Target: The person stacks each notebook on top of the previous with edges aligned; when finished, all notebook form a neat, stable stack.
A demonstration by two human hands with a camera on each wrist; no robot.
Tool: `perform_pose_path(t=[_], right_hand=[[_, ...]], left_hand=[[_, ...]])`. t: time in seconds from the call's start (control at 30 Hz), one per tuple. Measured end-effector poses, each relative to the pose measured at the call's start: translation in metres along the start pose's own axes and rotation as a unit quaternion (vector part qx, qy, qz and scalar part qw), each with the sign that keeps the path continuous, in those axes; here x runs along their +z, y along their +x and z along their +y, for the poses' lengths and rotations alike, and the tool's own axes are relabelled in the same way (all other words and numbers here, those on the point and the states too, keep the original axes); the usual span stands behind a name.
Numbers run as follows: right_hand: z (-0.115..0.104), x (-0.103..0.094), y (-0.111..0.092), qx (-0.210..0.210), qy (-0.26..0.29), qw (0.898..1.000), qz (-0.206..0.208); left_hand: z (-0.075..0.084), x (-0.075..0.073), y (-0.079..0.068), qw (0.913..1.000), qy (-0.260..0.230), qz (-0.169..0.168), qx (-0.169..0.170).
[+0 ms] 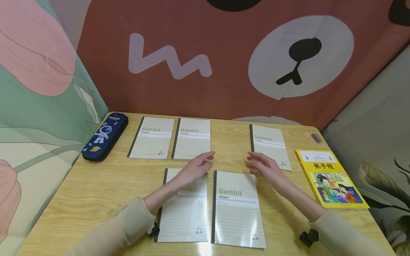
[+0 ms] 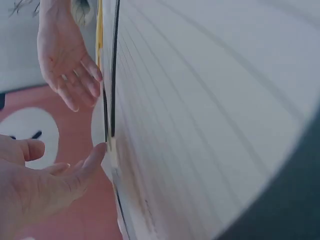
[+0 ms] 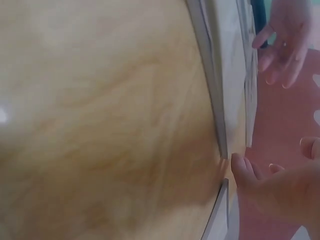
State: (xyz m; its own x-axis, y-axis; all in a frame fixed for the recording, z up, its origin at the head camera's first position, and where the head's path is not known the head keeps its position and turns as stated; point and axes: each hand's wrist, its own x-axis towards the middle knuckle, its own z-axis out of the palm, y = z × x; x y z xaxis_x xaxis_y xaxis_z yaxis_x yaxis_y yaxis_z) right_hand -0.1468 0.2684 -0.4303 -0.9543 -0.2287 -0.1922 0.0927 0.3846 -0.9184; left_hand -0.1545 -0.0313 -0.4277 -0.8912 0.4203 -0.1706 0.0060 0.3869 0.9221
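Note:
My left hand [image 1: 195, 168] hovers between the rows, over the upper edge of a front-row Gambit notebook [image 1: 184, 213] and near the corner of a back-row notebook [image 1: 192, 137]. Its fingers are extended and hold nothing. Opposite it, my right hand [image 1: 265, 166] has loosely bent, empty fingers beside the right back notebook [image 1: 272, 142], partly covering its lower left edge. Between the forearms lies another front notebook [image 1: 237, 217]. A further notebook [image 1: 153, 138] is at the back left. In the left wrist view, the right hand [image 2: 67, 55] shows its palm.
A dark blue astronaut pencil case [image 1: 104, 137] lies at the back left of the wooden table [image 1: 96, 199]. On the right are a yellow picture-cover book [image 1: 333, 177] and a small eraser-like block [image 1: 316, 138]. A bear-patterned curtain [image 1: 192, 96] hangs behind the table.

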Motion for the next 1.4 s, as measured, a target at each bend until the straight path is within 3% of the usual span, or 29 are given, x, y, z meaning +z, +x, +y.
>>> perform_pose_path(t=[0.2,0.5,0.7,1.1,1.4], right_hand=[[0.002,-0.002,-0.017,0.002,-0.025,1.0,0.011],[-0.003,0.0,-0.031,0.065,-0.05,0.996,0.025],[-0.013,0.003,-0.044,0.1,-0.081,0.992,0.0],[-0.016,0.009,-0.053,0.185,0.039,0.981,-0.029],[-0.014,0.006,-0.05,0.225,0.067,0.972,-0.011]], left_hand=[[0.004,0.012,-0.008,0.9992,0.023,-0.028,0.016],[0.005,0.03,-0.019,0.9988,0.047,-0.014,0.003],[0.008,0.035,-0.025,0.9988,0.049,-0.005,-0.003],[0.005,0.04,-0.028,0.9988,0.009,0.028,-0.04],[0.005,0.038,-0.028,0.996,-0.041,0.028,-0.074]])
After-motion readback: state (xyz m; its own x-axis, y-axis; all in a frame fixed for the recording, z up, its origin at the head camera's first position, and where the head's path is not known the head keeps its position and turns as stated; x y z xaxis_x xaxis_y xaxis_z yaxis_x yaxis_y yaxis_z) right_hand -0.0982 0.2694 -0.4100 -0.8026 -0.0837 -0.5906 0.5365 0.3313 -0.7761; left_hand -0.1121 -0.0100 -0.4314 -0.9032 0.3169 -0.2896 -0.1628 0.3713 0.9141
